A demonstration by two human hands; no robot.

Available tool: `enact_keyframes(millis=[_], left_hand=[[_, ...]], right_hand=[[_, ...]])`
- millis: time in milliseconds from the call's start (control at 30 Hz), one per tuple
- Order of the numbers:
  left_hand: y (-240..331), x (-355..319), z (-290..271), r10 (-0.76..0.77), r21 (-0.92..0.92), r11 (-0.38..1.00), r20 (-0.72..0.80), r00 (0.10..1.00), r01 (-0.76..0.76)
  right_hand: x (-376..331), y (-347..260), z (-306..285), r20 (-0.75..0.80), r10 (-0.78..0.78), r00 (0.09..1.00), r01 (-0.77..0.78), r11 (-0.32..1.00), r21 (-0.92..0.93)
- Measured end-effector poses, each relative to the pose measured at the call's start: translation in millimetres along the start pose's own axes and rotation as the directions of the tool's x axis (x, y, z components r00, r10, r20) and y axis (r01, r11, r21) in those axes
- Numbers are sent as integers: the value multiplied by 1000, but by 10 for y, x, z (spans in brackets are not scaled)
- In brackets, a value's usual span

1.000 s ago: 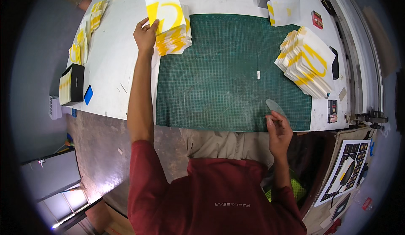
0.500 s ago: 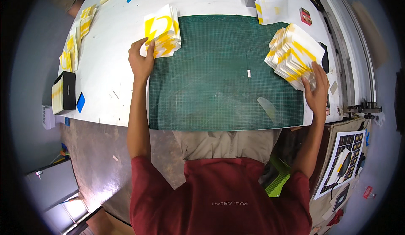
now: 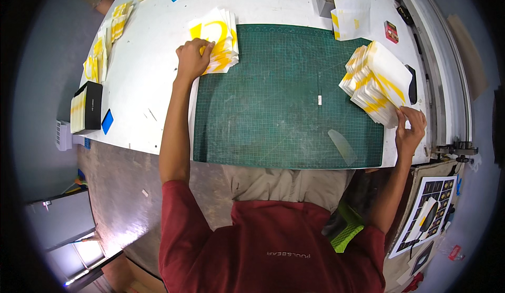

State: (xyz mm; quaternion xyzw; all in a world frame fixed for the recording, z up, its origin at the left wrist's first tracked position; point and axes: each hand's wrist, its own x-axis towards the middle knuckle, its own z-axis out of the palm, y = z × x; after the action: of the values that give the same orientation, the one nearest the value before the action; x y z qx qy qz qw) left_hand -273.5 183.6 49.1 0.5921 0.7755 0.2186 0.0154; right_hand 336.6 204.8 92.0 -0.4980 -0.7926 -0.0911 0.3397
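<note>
We see the left hand (image 3: 193,57) flat on the far-left sticker stack (image 3: 216,40); right hand (image 3: 409,127) pinches the right stack's (image 3: 377,81) near corner (both on green mat (image 3: 284,98), white table (image 3: 152,72)).

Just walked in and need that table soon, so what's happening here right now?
A person in a red shirt is working at a white table covered by a green cutting mat. Their left hand rests on a stack of white-and-yellow printed sheets at the mat's upper left corner. Their right hand touches the near edge of a larger fanned stack at the mat's right side. A small blade-like tool lies on the mat between them.
</note>
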Motion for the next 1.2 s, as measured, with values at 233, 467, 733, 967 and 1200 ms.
enact_keyframes(millis=[233, 467, 733, 967, 1200], left_hand=[[454, -571, -49, 214, 16, 974, -390, 895, -226], [1517, -1727, 441, 219, -805, -103, 555, 803, 585], [1619, -2097, 478, 29, -808, -183, 565, 824, 560], [1483, -2221, 422, -24, -767, -283, 606, 795, 576], [1491, -2154, 289, -129, -836, -185, 542, 830, 517]], right_hand=[[-247, -333, -167, -233, 50, 971, -29, 995, 92], [-759, -1570, 207, -74, -298, 952, 307, 920, 244], [-937, -1706, 363, 299, 358, 885, -466, 681, 564], [-1006, -1463, 501, 669, 385, 636, -755, 128, 644], [-960, -1372, 344, 678, 321, 661, -720, 16, 694]])
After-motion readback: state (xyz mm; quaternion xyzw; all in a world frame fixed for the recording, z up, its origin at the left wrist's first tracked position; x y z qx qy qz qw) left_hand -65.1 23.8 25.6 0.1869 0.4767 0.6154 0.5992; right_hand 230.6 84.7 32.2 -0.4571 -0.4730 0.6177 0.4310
